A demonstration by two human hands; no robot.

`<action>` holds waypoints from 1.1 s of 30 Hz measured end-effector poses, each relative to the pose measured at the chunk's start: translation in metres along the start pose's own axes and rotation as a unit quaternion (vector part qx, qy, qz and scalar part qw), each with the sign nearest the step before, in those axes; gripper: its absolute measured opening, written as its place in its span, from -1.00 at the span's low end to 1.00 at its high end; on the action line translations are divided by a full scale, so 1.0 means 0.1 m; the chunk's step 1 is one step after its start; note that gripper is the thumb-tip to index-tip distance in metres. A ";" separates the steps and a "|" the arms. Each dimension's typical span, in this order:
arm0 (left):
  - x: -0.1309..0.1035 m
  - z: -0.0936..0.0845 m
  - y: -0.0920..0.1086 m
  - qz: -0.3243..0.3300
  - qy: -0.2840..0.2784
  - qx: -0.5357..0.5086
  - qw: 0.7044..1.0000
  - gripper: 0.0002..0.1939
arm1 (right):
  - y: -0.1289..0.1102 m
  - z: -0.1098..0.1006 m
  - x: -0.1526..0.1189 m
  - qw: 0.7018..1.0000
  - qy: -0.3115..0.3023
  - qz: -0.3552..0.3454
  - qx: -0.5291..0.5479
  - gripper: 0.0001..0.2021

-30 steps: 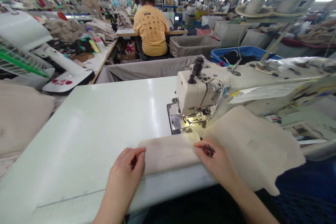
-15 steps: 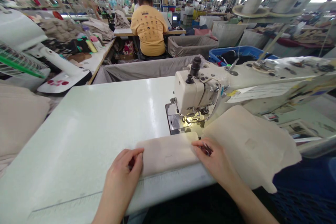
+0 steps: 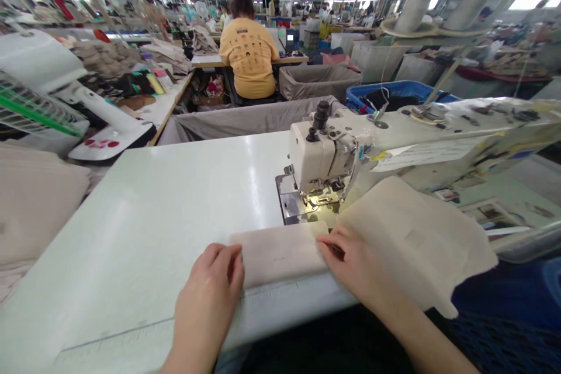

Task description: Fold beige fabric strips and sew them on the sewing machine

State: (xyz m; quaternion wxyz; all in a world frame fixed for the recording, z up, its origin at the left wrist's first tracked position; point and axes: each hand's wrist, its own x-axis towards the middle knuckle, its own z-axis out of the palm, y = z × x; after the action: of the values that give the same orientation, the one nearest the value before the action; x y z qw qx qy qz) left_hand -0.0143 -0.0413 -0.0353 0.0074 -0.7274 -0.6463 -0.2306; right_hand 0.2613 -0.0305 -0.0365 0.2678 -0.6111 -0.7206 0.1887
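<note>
A folded beige fabric piece (image 3: 278, 254) lies flat near the table's front edge, just before the sewing machine (image 3: 318, 152). My left hand (image 3: 213, 286) pinches its left end between thumb and fingers. At the right end, my right hand (image 3: 350, 257) is closed on the fabric's edge with thumb and forefinger. Something small and dark shows within the curled right fingers, too hidden to name. To the right, a larger beige fabric panel (image 3: 412, 239) lies beside the machine and hangs over the table's edge. The lit presser foot (image 3: 322, 201) stands behind the folded piece, apart from it.
A ruler marking (image 3: 114, 336) runs along the front of the pale table (image 3: 184, 187). A white fan (image 3: 39, 64) and stacked beige fabric (image 3: 35, 204) are on the left. Behind stand a cloth-lined bin (image 3: 228, 120), a blue basket (image 3: 394, 90) and a seated person (image 3: 249, 52).
The view has shifted slightly. My left hand has turned a little and its fingers are closer together. My right fingers have curled further, covering more of the dark item. The fabric stays almost in place.
</note>
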 end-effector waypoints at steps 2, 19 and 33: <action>0.04 0.00 -0.03 0.059 0.014 0.053 0.997 -0.73 | 0.02 -0.06 0.00 0.996 -0.014 -0.072 -0.055 -0.81; 1.43 0.52 0.53 0.211 -0.190 0.044 0.958 -0.63 | -0.11 0.09 -0.02 0.988 0.011 -0.119 -0.097 -0.89; 1.59 0.52 0.60 0.190 -0.192 0.072 0.960 -0.62 | -0.05 0.18 0.06 0.990 0.000 -0.129 -0.059 -0.93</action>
State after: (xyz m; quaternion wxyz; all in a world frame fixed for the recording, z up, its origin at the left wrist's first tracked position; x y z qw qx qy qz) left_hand 0.0687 0.1143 -0.0097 -0.0214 -0.8650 -0.5002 -0.0337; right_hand 0.2462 -0.0246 -0.0467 0.2530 -0.5277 -0.8035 0.1094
